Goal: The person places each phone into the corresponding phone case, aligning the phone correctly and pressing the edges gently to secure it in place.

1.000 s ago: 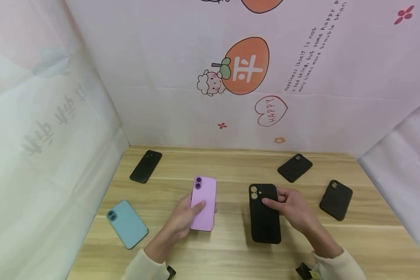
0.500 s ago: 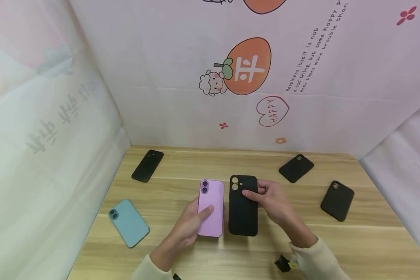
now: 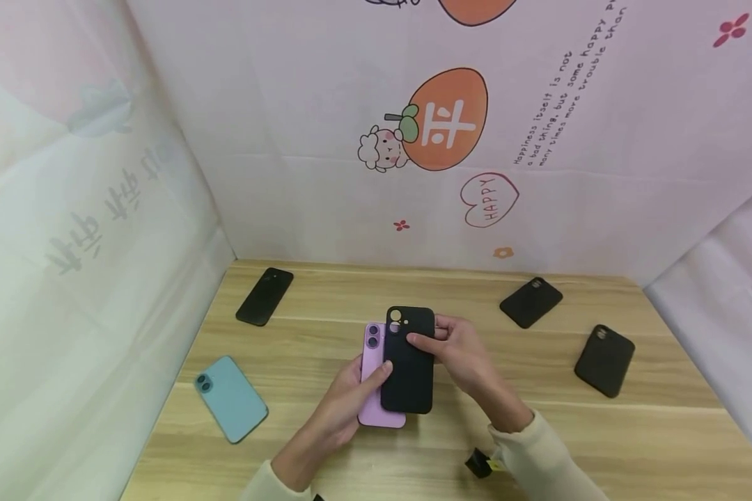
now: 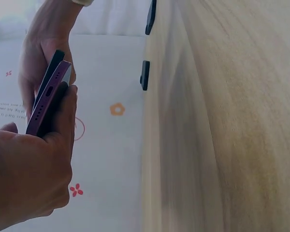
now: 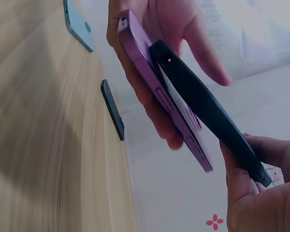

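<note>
A lilac phone, back side up, lies in my left hand, whose fingers support it from beneath. My right hand pinches a black phone case at its upper right edge, thumb on the outside. In the head view the case covers the phone's right part, sitting slightly higher; the phone's twin cameras show at left. From the right wrist view, the case tilts over the phone, close together at one end and apart at the other. My left thumb reaches the case's left edge.
A teal phone and a black phone lie on the left of the wooden table. Two more black cases lie at right, one farther back, one nearer. White printed cloth walls the back and sides.
My right hand has carried the black case leftward until it overlaps the lilac phone. My left hand has shifted slightly right with the phone. The things on the table stay put.
</note>
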The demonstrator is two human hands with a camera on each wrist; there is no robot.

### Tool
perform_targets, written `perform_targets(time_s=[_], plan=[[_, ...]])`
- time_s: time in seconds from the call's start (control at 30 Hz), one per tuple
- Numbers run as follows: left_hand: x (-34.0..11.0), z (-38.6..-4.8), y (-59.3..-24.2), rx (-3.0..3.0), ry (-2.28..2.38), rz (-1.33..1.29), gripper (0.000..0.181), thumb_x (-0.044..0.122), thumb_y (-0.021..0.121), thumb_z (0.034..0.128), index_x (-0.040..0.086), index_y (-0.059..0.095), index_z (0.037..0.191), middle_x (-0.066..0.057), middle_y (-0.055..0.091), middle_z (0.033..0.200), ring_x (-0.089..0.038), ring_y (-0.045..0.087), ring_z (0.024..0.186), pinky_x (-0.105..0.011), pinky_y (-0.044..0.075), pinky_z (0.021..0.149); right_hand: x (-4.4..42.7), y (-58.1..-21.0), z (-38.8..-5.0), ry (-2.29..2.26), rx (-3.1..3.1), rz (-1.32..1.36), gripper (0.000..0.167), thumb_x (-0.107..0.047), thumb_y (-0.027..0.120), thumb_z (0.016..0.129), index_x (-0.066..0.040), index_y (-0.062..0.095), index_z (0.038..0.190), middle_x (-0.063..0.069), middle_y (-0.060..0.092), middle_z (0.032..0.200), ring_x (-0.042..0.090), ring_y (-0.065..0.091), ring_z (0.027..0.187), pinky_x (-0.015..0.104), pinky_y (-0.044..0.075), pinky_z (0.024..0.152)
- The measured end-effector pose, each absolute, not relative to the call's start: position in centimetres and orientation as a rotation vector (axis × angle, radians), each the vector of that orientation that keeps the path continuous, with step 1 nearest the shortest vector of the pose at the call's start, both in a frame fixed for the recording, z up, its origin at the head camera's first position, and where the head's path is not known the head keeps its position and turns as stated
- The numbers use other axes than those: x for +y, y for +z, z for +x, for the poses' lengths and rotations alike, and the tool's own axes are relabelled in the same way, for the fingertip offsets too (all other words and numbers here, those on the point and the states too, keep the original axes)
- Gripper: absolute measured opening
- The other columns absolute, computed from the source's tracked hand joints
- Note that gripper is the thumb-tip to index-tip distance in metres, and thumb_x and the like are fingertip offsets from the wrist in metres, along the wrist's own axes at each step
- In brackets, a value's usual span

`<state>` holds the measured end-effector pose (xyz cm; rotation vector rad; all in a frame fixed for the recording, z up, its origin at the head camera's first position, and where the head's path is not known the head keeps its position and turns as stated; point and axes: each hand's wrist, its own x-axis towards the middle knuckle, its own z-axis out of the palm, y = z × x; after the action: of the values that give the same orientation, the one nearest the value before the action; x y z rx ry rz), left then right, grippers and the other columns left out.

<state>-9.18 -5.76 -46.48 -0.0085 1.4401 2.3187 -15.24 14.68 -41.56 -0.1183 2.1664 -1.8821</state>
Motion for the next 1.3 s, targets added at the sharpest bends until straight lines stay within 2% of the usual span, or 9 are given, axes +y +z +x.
perform_targets(time_s=[0.27, 0.6, 0.8, 0.9, 1.0, 1.13, 1.23, 1.3], plan=[[-5.4, -9.0, -46.4, 1.463, 2.313, 0.033, 0.057, 0.02, 0.063, 0.1082, -0.002, 0.04, 0.156, -0.02, 0.062, 0.142, -0.029, 0.065, 0.126, -0.041, 0.057, 0.103, 13.1, -42.1, -15.2, -1.899, 2.127, -0.155, 0.034, -0.004, 0.08, 0.093, 0.01, 0.068, 0.121, 0.017, 0.08, 0.098, 0.015, 0.077, 0.085, 0.027, 0.063, 0.073], [-5.4, -8.7, -46.4, 1.447, 2.304, 0.039, 0.054, 0.021, 0.054, 0.1125, -0.003, 0.035, 0.157, -0.022, 0.065, 0.135, -0.034, 0.07, 0.119, -0.042, 0.06, 0.097, 11.9, -42.4, -14.8, -1.89, 2.205, -0.16, 0.033, -0.006, 0.082, 0.091, 0.007, 0.069, 0.118, 0.017, 0.08, 0.096, 0.018, 0.077, 0.08, 0.026, 0.061, 0.068], [-5.5, -8.7, -46.3, 1.449, 2.297, 0.043, 0.052, 0.019, 0.053, 0.1127, -0.002, 0.035, 0.157, -0.021, 0.065, 0.135, -0.033, 0.07, 0.119, -0.041, 0.06, 0.098, 12.0, -42.3, -14.7, -1.84, 2.296, -0.17, 0.041, -0.007, 0.084, 0.089, 0.005, 0.067, 0.124, 0.018, 0.08, 0.098, 0.023, 0.079, 0.083, 0.027, 0.062, 0.068], [-5.5, -8.6, -46.3, 1.45, 2.3, 0.043, 0.052, 0.018, 0.053, 0.1124, -0.003, 0.036, 0.156, -0.021, 0.066, 0.133, -0.033, 0.07, 0.119, -0.042, 0.06, 0.097, 12.1, -42.2, -14.7, -1.791, 2.438, -0.221, 0.045, -0.007, 0.086, 0.088, 0.005, 0.066, 0.126, 0.016, 0.08, 0.091, 0.021, 0.077, 0.076, 0.024, 0.059, 0.062], [-5.4, -8.5, -46.3, 1.453, 2.303, 0.044, 0.051, 0.017, 0.054, 0.1121, -0.003, 0.038, 0.156, -0.022, 0.067, 0.131, -0.034, 0.07, 0.119, -0.041, 0.06, 0.097, 12.3, -41.9, -14.9, -1.699, 2.697, -0.332, 0.038, -0.01, 0.088, 0.087, 0.003, 0.073, 0.12, 0.009, 0.077, 0.083, 0.017, 0.073, 0.07, 0.024, 0.056, 0.058], [-5.4, -8.5, -46.3, 1.459, 2.311, 0.047, 0.048, 0.015, 0.054, 0.1117, -0.004, 0.04, 0.154, -0.023, 0.068, 0.129, -0.036, 0.07, 0.118, -0.041, 0.06, 0.095, 12.7, -41.6, -15.4, -1.528, 2.984, -0.489, 0.022, -0.017, 0.088, 0.089, -0.004, 0.081, 0.105, 0.004, 0.076, 0.085, 0.018, 0.071, 0.078, 0.033, 0.06, 0.065], [-5.4, -8.5, -46.2, 1.458, 2.312, 0.056, 0.046, 0.013, 0.054, 0.1114, -0.006, 0.042, 0.152, -0.023, 0.068, 0.128, -0.038, 0.071, 0.117, -0.04, 0.061, 0.093, 13.1, -41.4, -16.0, -1.454, 2.965, -0.539, 0.017, -0.022, 0.083, 0.094, -0.009, 0.082, 0.105, 0.002, 0.078, 0.094, 0.018, 0.072, 0.087, 0.037, 0.061, 0.073], [-5.3, -8.4, -46.1, 1.454, 2.303, 0.063, 0.045, 0.012, 0.054, 0.1112, -0.007, 0.043, 0.15, -0.023, 0.068, 0.128, -0.039, 0.07, 0.118, -0.04, 0.061, 0.093, 13.3, -41.2, -16.4, -1.46, 2.854, -0.533, 0.017, -0.025, 0.078, 0.099, -0.011, 0.082, 0.107, 0.002, 0.079, 0.098, 0.017, 0.072, 0.088, 0.035, 0.06, 0.076]])
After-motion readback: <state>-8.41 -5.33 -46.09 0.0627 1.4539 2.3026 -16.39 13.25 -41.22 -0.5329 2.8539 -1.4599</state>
